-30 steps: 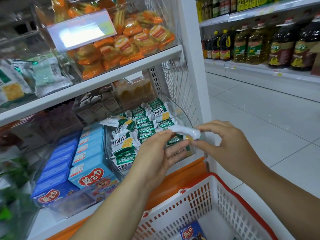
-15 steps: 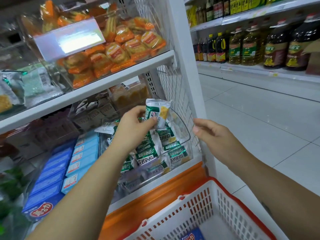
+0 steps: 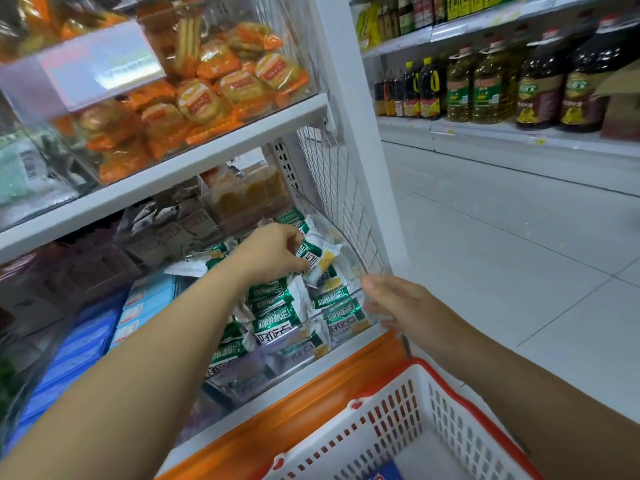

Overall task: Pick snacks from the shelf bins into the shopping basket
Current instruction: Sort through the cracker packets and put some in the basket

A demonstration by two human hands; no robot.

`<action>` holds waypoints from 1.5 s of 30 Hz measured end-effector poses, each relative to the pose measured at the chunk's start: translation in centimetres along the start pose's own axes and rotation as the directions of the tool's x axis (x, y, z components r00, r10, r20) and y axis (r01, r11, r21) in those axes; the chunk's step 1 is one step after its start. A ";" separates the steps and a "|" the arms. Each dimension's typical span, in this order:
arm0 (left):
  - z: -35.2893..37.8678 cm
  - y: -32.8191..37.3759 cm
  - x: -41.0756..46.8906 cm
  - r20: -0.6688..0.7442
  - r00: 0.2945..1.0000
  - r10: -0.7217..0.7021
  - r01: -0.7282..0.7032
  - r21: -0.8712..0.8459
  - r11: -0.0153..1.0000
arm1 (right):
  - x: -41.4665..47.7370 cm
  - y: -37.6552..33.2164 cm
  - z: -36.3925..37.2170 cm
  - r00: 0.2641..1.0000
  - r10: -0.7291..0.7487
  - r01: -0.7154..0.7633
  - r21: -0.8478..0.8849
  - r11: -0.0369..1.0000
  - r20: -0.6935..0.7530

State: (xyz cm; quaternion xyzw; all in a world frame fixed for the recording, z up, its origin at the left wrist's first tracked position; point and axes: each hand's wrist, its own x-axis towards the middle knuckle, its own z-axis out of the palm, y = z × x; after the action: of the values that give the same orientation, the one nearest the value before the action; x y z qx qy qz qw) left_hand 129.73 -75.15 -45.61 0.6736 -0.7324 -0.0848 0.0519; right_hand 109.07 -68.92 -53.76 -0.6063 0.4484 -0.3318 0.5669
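Observation:
A clear shelf bin [image 3: 349, 251] on the lower shelf holds several green-and-white snack packets [image 3: 277, 320]. My left hand [image 3: 273, 251] reaches into it from above and pinches one green-and-white packet [image 3: 320, 263] near the top of the pile. At the bin's front right corner, my right hand [image 3: 398, 303] grips the clear edge with thumb above and fingers below. The white shopping basket [image 3: 436, 420] with a red rim sits below the shelf at the bottom right. A blue packet [image 3: 388, 474] lies inside it.
Blue boxes [image 3: 93, 337] fill the neighbouring bin on the left. An upper shelf bin holds orange-wrapped snacks [image 3: 207, 95]. A wire mesh side panel [image 3: 339, 188] and white post close the shelf on the right. Oil bottles [image 3: 491, 88] line a shelf across the tiled aisle.
My left hand, which held a packet raised above the bin, has dropped lower into the pile with a packet in its fingers. My right hand has moved down to the bin's front corner.

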 end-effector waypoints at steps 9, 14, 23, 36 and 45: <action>2.2 1.6 3.8 0.260 0.966 -0.012 -0.077 0.330 0.941 | 0.4 -0.3 -0.7 0.995 0.095 -0.091 0.400 0.912 0.009; 2.5 1.8 4.5 0.558 0.823 -0.108 -0.074 0.294 0.953 | 0.6 -0.6 -1.1 0.986 0.149 -0.164 0.474 0.865 0.069; 2.6 1.1 5.8 0.185 0.982 -0.024 0.013 0.061 0.998 | 0.8 -0.2 -1.2 0.991 0.124 -0.135 0.440 0.888 0.055; -1.0 1.0 0.8 -0.194 0.970 0.144 -0.174 -0.144 0.974 | 0.6 -0.4 -1.1 0.996 0.085 -0.081 0.376 0.923 0.007; 1.3 3.1 -8.6 -0.381 0.916 0.125 -0.366 -0.667 0.649 | -2.3 -2.5 -0.6 0.938 -0.257 0.283 0.085 0.955 -0.231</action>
State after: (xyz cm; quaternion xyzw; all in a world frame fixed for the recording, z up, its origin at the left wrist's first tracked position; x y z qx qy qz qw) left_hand 127.20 -66.22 -46.00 0.4946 -0.7065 -0.2563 0.4364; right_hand 108.04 -67.18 -50.98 -0.5878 0.4001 -0.4965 0.4979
